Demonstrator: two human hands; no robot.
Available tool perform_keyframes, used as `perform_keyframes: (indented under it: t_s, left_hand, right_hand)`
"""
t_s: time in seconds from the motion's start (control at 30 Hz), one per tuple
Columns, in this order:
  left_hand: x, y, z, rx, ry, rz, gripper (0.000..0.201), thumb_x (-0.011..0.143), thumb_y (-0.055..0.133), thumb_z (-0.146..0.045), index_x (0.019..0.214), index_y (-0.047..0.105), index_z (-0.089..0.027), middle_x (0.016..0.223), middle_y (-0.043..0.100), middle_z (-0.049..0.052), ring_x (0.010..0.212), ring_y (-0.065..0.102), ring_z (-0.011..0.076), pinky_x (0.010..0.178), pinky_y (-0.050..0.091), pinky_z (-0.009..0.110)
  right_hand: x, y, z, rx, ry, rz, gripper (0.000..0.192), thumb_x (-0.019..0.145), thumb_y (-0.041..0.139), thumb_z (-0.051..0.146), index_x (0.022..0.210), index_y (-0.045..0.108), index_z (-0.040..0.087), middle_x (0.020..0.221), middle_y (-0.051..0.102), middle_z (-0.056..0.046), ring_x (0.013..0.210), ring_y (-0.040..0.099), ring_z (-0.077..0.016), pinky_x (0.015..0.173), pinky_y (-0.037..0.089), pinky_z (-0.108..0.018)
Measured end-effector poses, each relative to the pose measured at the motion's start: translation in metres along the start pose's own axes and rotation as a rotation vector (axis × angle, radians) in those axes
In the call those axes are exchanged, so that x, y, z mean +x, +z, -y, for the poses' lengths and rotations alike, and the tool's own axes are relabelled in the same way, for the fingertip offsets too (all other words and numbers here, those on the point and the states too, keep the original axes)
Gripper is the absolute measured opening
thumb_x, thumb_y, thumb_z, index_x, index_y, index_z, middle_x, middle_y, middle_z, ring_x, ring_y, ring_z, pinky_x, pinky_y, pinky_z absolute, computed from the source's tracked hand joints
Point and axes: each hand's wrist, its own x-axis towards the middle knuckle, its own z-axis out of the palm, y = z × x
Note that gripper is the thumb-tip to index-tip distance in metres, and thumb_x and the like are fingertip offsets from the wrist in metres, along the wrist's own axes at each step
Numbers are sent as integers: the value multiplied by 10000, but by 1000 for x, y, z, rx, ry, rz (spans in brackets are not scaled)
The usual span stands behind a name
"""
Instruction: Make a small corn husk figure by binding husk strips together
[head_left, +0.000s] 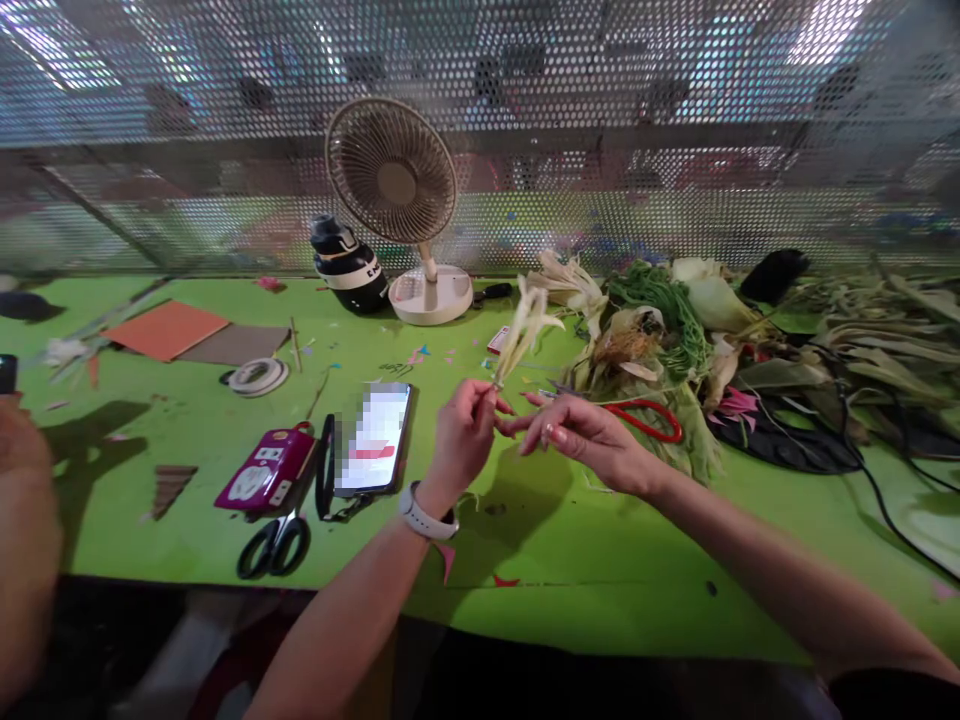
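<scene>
My left hand (463,435) pinches the stem end of a pale dried corn-husk flower (523,330) and holds it upright above the green table (570,570). A white watch sits on that wrist. My right hand (581,432) is just to the right of it, fingers spread and pointing at the stem, touching or nearly touching it, with nothing gripped. Behind the right hand lie red-handled scissors (646,420) against a heap of husks and green cord (660,320).
A phone (373,440), a magenta case (264,478), black scissors (274,545) and a tape roll (258,376) lie at left. A desk fan (397,195) and a dark bottle (346,265) stand at the back by a perforated screen. Another person's arm (26,530) is at far left.
</scene>
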Motion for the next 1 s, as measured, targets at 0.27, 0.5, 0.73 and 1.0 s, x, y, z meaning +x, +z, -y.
perform_keyframes:
  t_s: [0.27, 0.5, 0.73, 1.0]
  left_hand:
    - [-7, 12, 5, 398, 159, -116, 114, 917, 396, -209, 877, 498, -179, 700, 675, -6, 547, 644, 113, 532, 422, 221]
    - [-7, 11, 10, 519, 250, -163, 103, 912, 407, -192, 919, 508, -179, 746, 690, 15, 562, 646, 125, 504, 402, 231]
    - [-13, 22, 8, 149, 191, -47, 109, 931, 419, -283, 904, 481, -198, 764, 675, -11, 527, 640, 83, 497, 442, 188]
    - [-18, 34, 10, -288, 38, 82, 196, 884, 510, -354, 932, 549, -168, 878, 659, 49, 772, 637, 124, 733, 518, 264]
  right_hand:
    - [-4, 15, -6, 280, 125, -180, 173, 941, 465, 336, 827, 472, 206, 673, 459, 44, 625, 498, -97, 681, 453, -288]
    - [-8, 13, 6, 138, 158, -145, 210, 939, 456, 365, 809, 464, 201, 682, 482, 37, 627, 484, -94, 666, 434, -283]
    - [0, 10, -11, 180, 254, -405, 289, 853, 567, 445, 760, 450, 198, 584, 412, 72, 540, 431, -75, 546, 371, -238]
    - [10, 5, -37, 38, 383, -473, 310, 757, 639, 379, 827, 392, 205, 633, 437, 78, 534, 419, -74, 481, 332, -221]
